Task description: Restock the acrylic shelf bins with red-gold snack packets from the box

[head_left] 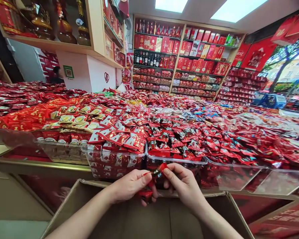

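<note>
Between my two hands I hold a small candy packet (157, 173) in a red and black wrapper. My left hand (132, 184) is closed, its thumb pinching the packet's left end, and a second red packet (146, 195) sits in its lower fingers. The thumb and fingers of my right hand (181, 182) pinch the right end. Both hands are above a cardboard box (149, 222), just in front of a clear plastic bin (176, 160) heaped with red and black candy packets (179, 136).
To the left, another clear bin (114, 154) holds red and white packets. Orange-red packets (31, 114) are piled farther left, and more red packets (251, 142) fill the right. Behind stand shelves (179, 59) of bottles and red boxes. A white pillar (77, 71) rises at the left.
</note>
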Motion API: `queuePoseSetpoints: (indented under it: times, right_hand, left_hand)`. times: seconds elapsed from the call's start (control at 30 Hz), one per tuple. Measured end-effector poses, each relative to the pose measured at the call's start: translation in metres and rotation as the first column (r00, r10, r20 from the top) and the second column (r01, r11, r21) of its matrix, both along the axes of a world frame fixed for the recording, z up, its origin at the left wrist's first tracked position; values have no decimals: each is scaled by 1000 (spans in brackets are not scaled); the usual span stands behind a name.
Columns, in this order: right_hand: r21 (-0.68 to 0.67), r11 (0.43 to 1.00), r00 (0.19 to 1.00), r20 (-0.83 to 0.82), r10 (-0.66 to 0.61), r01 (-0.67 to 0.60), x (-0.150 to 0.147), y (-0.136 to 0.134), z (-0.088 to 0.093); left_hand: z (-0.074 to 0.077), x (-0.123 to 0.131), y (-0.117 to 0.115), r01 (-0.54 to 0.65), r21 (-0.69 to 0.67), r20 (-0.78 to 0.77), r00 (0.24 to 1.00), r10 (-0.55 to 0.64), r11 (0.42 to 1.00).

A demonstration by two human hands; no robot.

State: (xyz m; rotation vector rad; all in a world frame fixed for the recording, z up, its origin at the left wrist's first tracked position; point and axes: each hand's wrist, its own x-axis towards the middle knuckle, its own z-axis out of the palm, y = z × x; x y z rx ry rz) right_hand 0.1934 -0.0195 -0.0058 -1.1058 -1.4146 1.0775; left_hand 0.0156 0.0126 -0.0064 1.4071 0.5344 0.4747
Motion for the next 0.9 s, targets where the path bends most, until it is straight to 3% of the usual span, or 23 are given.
queuePoseSetpoints:
  times: [0.2, 0.33, 0.57, 0.77, 0.9]
  right_hand:
    - [52, 998, 994, -109, 28, -23, 6, 0, 0]
    - [29, 999, 996, -86, 19, -17, 5, -5, 2]
    - [-67, 994, 963, -261, 67, -87, 1, -12, 5]
    - [-52, 992, 965, -240, 103, -119, -1, -13, 4]
    - [43, 995, 983, -155, 98, -92, 0, -14, 4]
  left_hand:
    - [0, -3, 4, -53, -180, 64, 996, 66, 982]
    - [-2, -2, 4, -111, -139, 64, 991, 121, 984]
    - [-2, 4, 3, -254, -75, 20, 967, 256, 964]
    - [-3, 3, 2, -245, -41, 22, 969, 246, 969]
    - [-6, 0, 3, -131, -53, 48, 990, 134, 990]
